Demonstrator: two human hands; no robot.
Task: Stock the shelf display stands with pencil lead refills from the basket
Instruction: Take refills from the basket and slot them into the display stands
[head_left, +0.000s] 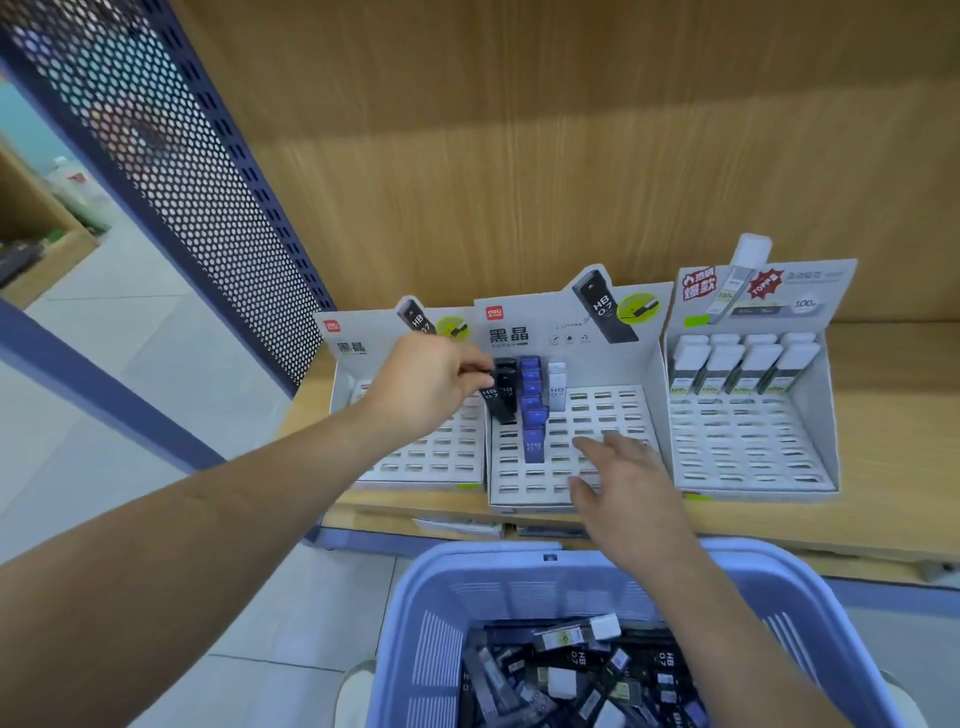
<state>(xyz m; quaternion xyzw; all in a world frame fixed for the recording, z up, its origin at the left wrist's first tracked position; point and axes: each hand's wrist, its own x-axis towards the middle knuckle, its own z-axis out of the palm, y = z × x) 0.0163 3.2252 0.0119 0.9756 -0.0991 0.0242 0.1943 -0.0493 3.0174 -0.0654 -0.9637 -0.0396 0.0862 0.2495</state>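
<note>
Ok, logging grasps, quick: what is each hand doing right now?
Left hand: pinches a black refill case at the middle stand.
Right hand: open, holding nothing, over that stand.

A wood-grain back panel (519, 130) fills 12 o'clock above a matching wooden shelf (893, 457) at 3 o'clock, a blue perforated metal side panel (156, 156) slants at 10 o'clock, and pale floor tiles (104, 447) at 8 o'clock reach another wooden unit (41, 244) at 9 o'clock.

Black, blue and white refills (532, 410) fill a white stand (571, 467); the basket (597, 587) is lavender-blue.
</note>
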